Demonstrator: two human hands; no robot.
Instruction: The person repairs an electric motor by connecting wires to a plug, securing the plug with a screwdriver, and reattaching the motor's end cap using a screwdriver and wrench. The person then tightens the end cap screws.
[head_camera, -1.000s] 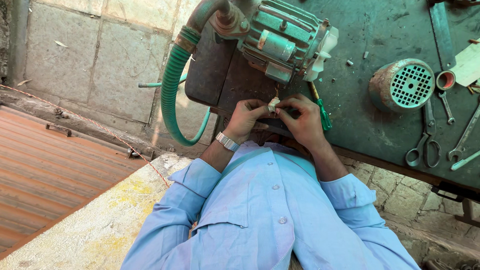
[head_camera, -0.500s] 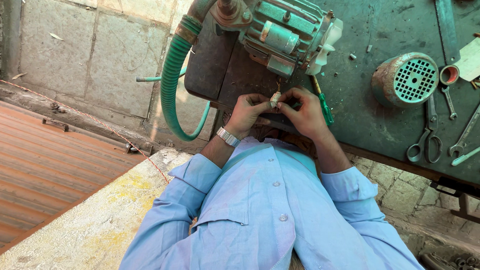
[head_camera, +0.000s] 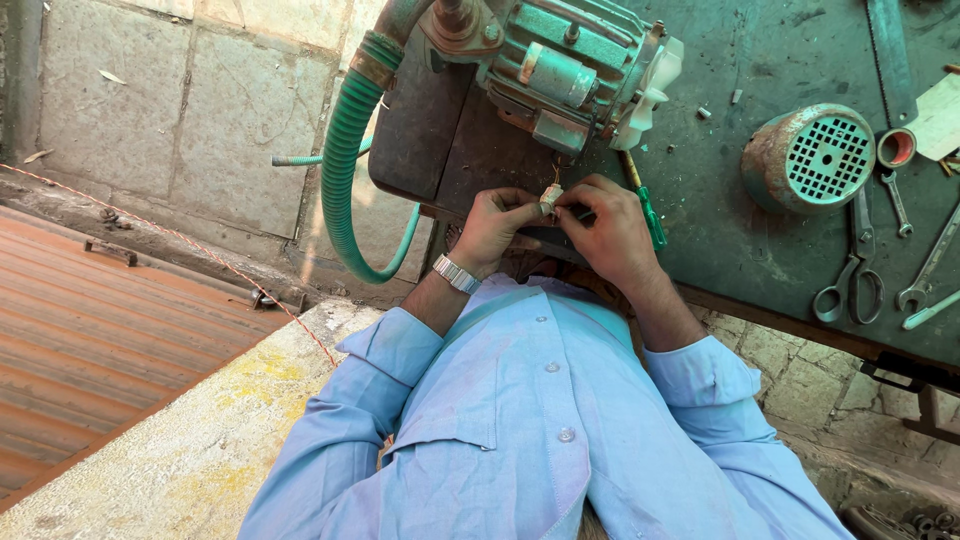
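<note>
The fingers (head_camera: 560, 205) of both hands are pinched together on a small pale part (head_camera: 549, 196), held between them just below the green motor (head_camera: 560, 60) at the edge of the dark surface (head_camera: 760, 240). The left hand (head_camera: 495, 228) and the right hand (head_camera: 610, 232) meet from opposite sides, equally near. The part's long axis I cannot tell. A green screwdriver (head_camera: 645, 205) lies just beside the right hand.

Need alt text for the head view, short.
Both hands, left hand and right hand, pinch a small pale part at the edge of a green bench, below a motor with a green hose. Scissors lie to the right.
</note>
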